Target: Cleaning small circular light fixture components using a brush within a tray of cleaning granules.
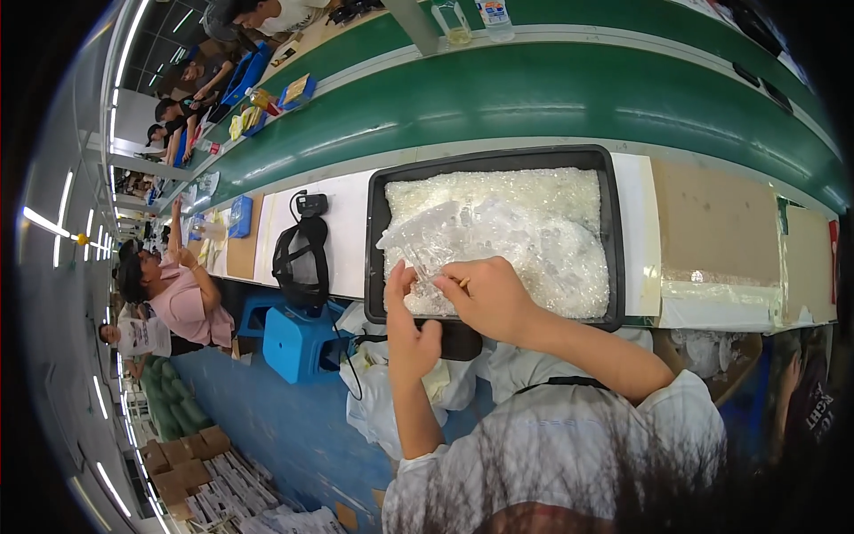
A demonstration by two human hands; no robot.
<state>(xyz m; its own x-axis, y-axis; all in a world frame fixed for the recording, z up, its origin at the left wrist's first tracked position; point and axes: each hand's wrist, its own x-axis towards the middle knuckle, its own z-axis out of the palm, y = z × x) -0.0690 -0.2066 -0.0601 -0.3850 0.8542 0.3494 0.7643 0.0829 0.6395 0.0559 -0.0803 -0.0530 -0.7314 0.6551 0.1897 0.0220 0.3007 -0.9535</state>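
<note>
Head: clear plastic (420, 242), edges indistinct.

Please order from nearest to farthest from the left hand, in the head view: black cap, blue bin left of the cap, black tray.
1. Black tray, at the left hand.
2. Black cap, left of the tray.
3. Blue bin, farther left.

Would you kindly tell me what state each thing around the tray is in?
Tray: filled with clear pieces
Clear plastic: crumpled, on the pieces
Left hand: thumb apart from fingers, grip unclear
Right hand: fingers bent, grip unclear
Cap: unworn, at the bench edge
Nearer stool: unoccupied
Ceiling lights: lit
</note>
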